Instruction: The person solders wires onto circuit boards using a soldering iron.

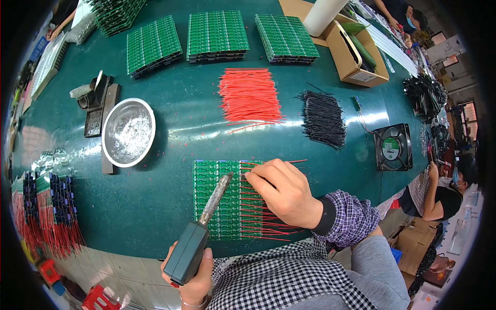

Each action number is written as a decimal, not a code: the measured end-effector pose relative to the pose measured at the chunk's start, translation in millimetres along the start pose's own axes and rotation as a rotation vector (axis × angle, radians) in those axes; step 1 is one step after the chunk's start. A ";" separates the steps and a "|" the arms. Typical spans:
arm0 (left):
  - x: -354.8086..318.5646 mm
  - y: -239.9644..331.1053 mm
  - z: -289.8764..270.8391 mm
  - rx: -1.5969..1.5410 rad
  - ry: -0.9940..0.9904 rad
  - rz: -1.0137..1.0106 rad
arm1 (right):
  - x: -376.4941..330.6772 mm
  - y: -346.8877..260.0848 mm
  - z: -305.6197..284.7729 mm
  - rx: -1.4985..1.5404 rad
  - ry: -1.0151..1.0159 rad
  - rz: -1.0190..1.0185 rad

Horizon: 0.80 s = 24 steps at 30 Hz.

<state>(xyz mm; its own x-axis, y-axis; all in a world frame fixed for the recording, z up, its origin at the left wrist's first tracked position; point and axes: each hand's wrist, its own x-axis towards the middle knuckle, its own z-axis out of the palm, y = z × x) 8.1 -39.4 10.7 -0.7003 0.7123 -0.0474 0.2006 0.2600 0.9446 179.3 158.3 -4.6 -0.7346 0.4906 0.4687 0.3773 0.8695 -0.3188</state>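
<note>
My left hand (192, 274) grips a soldering gun (187, 252) with a dark grey-green body. Its metal barrel points up to the right, and the tip is over a green circuit board panel (217, 227) on the table in front of me. Red wires (253, 217) stick out to the right from a column of the panel, several lying side by side. Above that column, my right hand (284, 191) is closed, thumb and forefinger pinched at a red wire close to the iron's tip. The fingers partly hide the wire.
Beyond lie a red wire pile (250, 95), a black wire pile (323, 119) and stacked green panels (217, 33). A metal bowl (152, 111) stands left, a small fan (393, 147) right. Wired boards (62, 196) sit at the left edge; a cardboard box (343, 57) stands behind. Other people work at the right.
</note>
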 end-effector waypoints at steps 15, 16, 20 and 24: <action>3.2 2.2 0.8 0.082 -0.075 0.065 | -6.4 -0.2 4.5 0.059 -0.015 -0.008; 3.1 2.4 1.3 0.085 -0.073 0.071 | -6.2 -0.2 4.6 0.059 -0.015 -0.008; 3.6 1.5 0.1 0.097 -0.092 0.082 | -5.0 -0.7 3.7 0.055 -0.020 -0.011; 3.9 1.0 -1.1 0.119 -0.110 0.083 | -4.7 -0.8 3.8 0.047 -0.023 -0.011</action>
<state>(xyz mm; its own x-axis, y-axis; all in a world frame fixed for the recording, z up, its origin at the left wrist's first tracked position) 4.8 -37.1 11.8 -0.5997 0.8002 -0.0120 0.3394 0.2679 0.9017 180.4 155.1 -9.7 -0.7515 0.4792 0.4534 0.3428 0.8708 -0.3524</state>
